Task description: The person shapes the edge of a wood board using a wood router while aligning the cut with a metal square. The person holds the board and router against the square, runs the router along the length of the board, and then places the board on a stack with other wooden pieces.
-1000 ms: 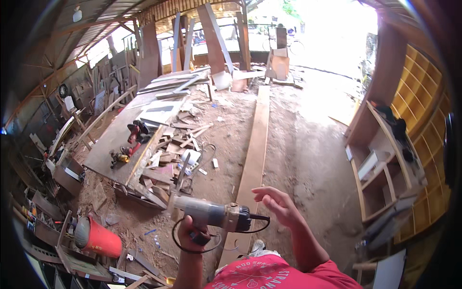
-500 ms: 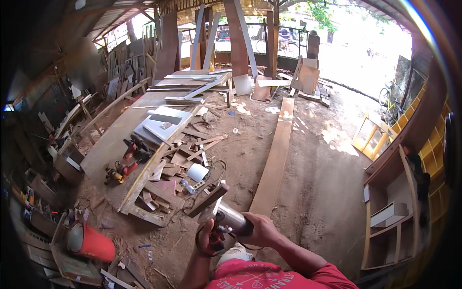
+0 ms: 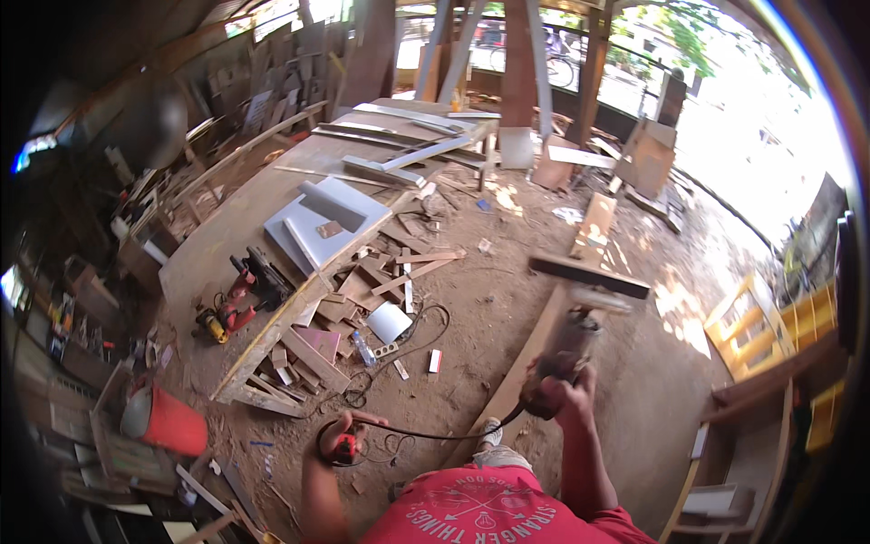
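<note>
My right hand [image 3: 569, 394] is wrapped around a trim router [image 3: 577, 334], a cylindrical silver and dark power tool, blurred by motion. A dark wooden strip [image 3: 589, 276] sits across its far end, by a pale base plate. From the tool's near end a black power cord [image 3: 444, 437] runs left to my left hand [image 3: 347, 433]. That hand grips the cord, with a small red piece [image 3: 344, 447], perhaps its plug, at the palm. Beneath the tool, a long brown board [image 3: 518, 374] lies on the dirt floor.
Left stands a low worktable [image 3: 217, 238] bearing a red power saw [image 3: 243, 304], a white panel [image 3: 319, 227] and metal strips. Wood scraps [image 3: 367, 286], a bottle [image 3: 363, 348] and a looped cable lie beside it. A red bucket [image 3: 172, 422] stands lower left; a wooden cabinet frame [image 3: 781, 435] right.
My right hand has swung the router away to the right and forward. My left hand has come off the tool and moved left with the cord. The view has turned.
</note>
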`<state>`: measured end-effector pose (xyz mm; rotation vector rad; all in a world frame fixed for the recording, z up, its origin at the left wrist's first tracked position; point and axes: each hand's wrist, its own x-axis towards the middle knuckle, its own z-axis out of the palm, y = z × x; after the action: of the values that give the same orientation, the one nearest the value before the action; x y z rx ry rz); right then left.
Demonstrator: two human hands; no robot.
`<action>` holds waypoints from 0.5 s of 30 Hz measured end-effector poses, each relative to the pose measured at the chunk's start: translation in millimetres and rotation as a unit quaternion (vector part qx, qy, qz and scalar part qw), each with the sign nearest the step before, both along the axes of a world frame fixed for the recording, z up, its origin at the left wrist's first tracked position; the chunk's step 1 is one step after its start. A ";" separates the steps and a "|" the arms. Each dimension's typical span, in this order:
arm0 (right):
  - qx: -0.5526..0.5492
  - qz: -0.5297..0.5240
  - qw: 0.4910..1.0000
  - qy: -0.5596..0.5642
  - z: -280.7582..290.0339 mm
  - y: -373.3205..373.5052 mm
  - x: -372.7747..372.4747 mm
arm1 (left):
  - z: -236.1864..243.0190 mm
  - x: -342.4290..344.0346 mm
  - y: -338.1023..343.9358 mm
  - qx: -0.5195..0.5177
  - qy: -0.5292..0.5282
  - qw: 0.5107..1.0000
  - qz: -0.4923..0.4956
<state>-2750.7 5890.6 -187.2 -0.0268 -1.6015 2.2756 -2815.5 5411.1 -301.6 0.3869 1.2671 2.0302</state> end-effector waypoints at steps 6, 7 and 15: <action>0.006 -0.022 1.000 -0.001 11.2 78.9 -160.5 | 24.0 -9.5 51.5 -0.111 0.016 0.973 -0.200; 0.005 0.014 1.000 -0.012 10.5 89.5 -191.5 | 16.1 -15.0 57.6 -0.114 0.008 0.977 -0.181; 0.041 0.047 0.995 -0.076 12.6 63.4 -380.2 | 20.7 -76.1 111.5 -0.325 -0.063 0.935 0.131</action>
<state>-3130.9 5954.0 -174.5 -0.1085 -1.8077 2.3251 -2891.5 5522.6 -280.9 -0.2327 1.8794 1.6670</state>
